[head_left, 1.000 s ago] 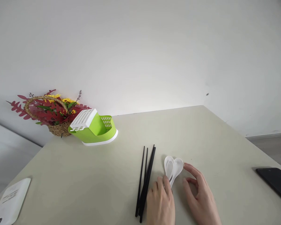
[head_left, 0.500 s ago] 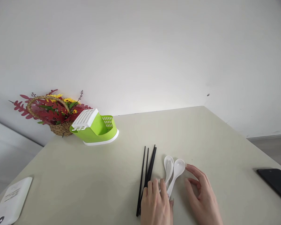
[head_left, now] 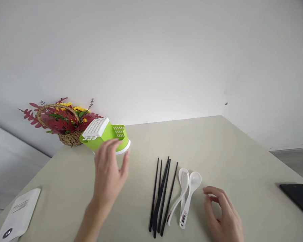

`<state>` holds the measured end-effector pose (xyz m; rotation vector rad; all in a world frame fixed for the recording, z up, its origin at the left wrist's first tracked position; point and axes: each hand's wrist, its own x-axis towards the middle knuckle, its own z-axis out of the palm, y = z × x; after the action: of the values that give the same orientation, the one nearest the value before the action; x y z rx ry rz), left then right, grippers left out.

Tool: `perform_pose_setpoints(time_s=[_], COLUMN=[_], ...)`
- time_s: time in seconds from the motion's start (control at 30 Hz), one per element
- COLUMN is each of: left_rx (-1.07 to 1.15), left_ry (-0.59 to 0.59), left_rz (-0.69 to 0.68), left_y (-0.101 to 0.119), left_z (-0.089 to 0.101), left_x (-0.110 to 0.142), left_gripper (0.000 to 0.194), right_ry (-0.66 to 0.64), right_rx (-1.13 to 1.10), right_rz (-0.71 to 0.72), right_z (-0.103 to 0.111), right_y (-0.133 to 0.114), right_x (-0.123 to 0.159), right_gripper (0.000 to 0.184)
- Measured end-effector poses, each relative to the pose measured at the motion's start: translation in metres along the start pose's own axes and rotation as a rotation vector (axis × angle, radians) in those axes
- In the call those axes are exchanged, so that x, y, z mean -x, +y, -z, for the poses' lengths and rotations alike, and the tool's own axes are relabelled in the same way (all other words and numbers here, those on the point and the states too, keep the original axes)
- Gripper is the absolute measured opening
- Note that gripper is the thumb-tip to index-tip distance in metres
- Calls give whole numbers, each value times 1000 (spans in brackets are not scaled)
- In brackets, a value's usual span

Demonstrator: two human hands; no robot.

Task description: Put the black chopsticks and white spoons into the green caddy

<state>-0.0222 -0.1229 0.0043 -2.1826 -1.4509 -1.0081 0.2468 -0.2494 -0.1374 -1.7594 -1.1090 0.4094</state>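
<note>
My left hand (head_left: 111,158) is raised in front of the green and white cutlery holder (head_left: 107,132). Its thumb stands apart from the fingers and nothing is in it; whether it touches the holder I cannot tell. My right hand (head_left: 221,211) hovers or rests at the right of the spoons, loosely curled, with a gap between thumb and forefinger and nothing held. Three white spoons lie on the table: two overlap (head_left: 184,181) and one (head_left: 195,181) is beside them. Several black chopsticks (head_left: 155,195) lie to their left, some crossing.
A wicker basket (head_left: 70,138) of red and yellow artificial flowers stands behind the holder, by the wall. At the left front lies a white flat device (head_left: 20,213). A black phone (head_left: 299,198) is near the table's right edge.
My left hand has left the spoons and moved up and left to the holder. The spoons have spread apart, their handles now showing. My right hand has drawn slightly away from them.
</note>
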Motion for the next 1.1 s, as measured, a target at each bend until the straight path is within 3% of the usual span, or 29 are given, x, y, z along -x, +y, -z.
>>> perform_pose_setpoints(time_s=[0.1, 0.2, 0.4, 0.77, 1.1], left_rx=[-125, -192, -237, -207, -57], left_ry=[84, 56, 36, 132, 81], left_rz=[40, 93, 137, 118, -4], left_y=[-42, -74, -99, -81, -15], left_z=[-4, -16, -39, -49, -73], left_x=[-22, -30, -22, -21, -37], left_gripper=[40, 45, 50, 46, 45], right_ry=[-66, -103, -145, -165, -193], right_rx=[-38, -78, -88, -94, -97], right_rz=[41, 55, 49, 40, 36], right_z=[0, -2, -4, -5, -5], right_y=[-2, -1, 0, -2, -1], right_x=[3, 6, 6, 5, 5], right_gripper=[22, 23, 23, 25, 25])
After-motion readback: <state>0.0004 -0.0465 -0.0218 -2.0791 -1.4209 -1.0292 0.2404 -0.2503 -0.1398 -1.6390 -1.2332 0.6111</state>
